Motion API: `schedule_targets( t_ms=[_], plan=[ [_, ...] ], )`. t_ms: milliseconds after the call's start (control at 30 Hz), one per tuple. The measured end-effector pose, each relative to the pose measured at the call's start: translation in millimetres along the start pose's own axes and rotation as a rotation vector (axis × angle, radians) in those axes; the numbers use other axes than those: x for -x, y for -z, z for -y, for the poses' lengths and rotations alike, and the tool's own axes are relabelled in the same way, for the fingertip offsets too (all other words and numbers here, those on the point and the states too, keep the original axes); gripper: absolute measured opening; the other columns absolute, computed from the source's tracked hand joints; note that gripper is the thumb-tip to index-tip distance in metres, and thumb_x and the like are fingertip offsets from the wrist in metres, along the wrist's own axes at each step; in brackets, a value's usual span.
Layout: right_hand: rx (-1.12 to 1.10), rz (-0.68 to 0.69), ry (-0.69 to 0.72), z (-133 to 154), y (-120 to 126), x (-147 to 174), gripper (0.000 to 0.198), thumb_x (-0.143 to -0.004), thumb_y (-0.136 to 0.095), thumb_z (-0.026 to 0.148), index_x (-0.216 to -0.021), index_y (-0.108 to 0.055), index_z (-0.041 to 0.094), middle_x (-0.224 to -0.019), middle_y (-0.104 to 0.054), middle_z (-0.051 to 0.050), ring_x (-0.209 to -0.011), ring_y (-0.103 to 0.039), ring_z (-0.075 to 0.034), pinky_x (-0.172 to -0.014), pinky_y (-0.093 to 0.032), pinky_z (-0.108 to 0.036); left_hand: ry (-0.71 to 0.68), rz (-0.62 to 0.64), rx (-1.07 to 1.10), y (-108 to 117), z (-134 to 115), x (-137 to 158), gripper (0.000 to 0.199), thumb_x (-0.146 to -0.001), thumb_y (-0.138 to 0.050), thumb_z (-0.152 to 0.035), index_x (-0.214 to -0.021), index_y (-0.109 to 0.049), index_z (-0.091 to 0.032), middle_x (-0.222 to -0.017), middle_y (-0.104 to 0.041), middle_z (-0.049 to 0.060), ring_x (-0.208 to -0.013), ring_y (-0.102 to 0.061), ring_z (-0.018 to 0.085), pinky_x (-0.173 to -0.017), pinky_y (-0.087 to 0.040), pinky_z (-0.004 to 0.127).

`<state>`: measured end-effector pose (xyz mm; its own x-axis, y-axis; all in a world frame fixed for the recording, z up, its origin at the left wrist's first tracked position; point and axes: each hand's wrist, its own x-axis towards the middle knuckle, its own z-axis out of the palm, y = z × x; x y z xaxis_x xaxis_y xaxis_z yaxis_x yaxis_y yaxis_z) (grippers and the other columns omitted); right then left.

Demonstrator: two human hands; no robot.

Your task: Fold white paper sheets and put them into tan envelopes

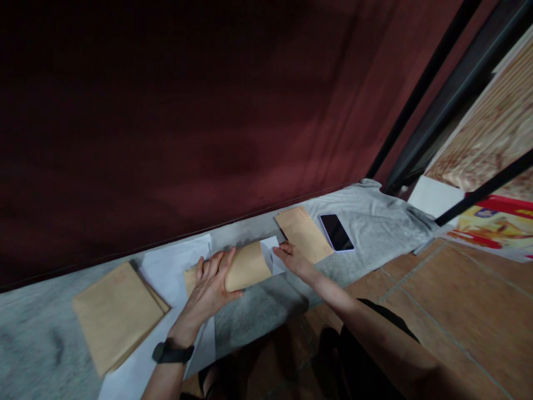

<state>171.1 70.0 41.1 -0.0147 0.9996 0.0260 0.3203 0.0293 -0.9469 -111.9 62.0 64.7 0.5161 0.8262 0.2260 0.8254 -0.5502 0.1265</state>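
Observation:
A brown paper envelope [249,265] lies across the grey cloth in front of me, with a folded white sheet [271,255] sticking out of its right end. Over the envelope's left part my left hand [214,280] is spread flat, fingers apart, a dark band on its wrist. At the other end my right hand [290,256] pinches the edge of the white sheet between thumb and fingers. Just behind that hand lie other brown envelopes [306,233]. Part of the held envelope is hidden under my left hand.
A stack of brown envelopes [119,316] sits at the left on white paper sheets [175,261]. A phone [337,232] lies right of the envelopes. Grey cloth [375,222] covers the narrow ledge, a dark red wall [208,122] rises behind, and black bars [425,83] stand at the right.

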Motion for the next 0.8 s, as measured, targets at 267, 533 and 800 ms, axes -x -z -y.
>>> schedule_targets(
  t_ms=[267,533,800],
  plan=[
    [-0.041,0.066,-0.081,-5,-31,1,0.034,-0.093,-0.051,0.032,-0.067,-0.068,0.017,-0.083,-0.065,-0.002,-0.073,-0.061,-0.013,-0.066,-0.047,-0.023,-0.035,0.006,0.049,-8,-10,-5,0.111,-0.074,-0.075,-0.049,-0.161,-0.009,-0.028,-0.149,-0.046,0.015,-0.139,-0.043,0.037,-0.120,-0.016,0.062],
    [0.048,-0.012,-0.059,-2,-35,1,0.018,-0.085,-0.057,0.018,-0.070,-0.067,0.020,-0.085,-0.065,-0.001,-0.074,-0.060,-0.013,-0.065,-0.044,-0.022,-0.054,-0.011,0.082,-12,-7,-6,0.110,-0.074,-0.074,-0.050,-0.161,-0.010,-0.028,-0.149,-0.046,0.014,-0.138,-0.044,0.036,-0.121,-0.014,0.060],
    [0.191,-0.139,0.020,7,-26,6,0.005,-0.081,-0.064,0.015,-0.082,-0.065,0.019,-0.087,-0.065,-0.002,-0.076,-0.059,-0.016,-0.071,-0.044,-0.027,-0.054,0.001,0.096,-9,-9,-8,0.113,-0.072,-0.076,-0.047,-0.161,-0.009,-0.027,-0.148,-0.047,0.015,-0.137,-0.044,0.035,-0.121,-0.017,0.059]
  ],
)
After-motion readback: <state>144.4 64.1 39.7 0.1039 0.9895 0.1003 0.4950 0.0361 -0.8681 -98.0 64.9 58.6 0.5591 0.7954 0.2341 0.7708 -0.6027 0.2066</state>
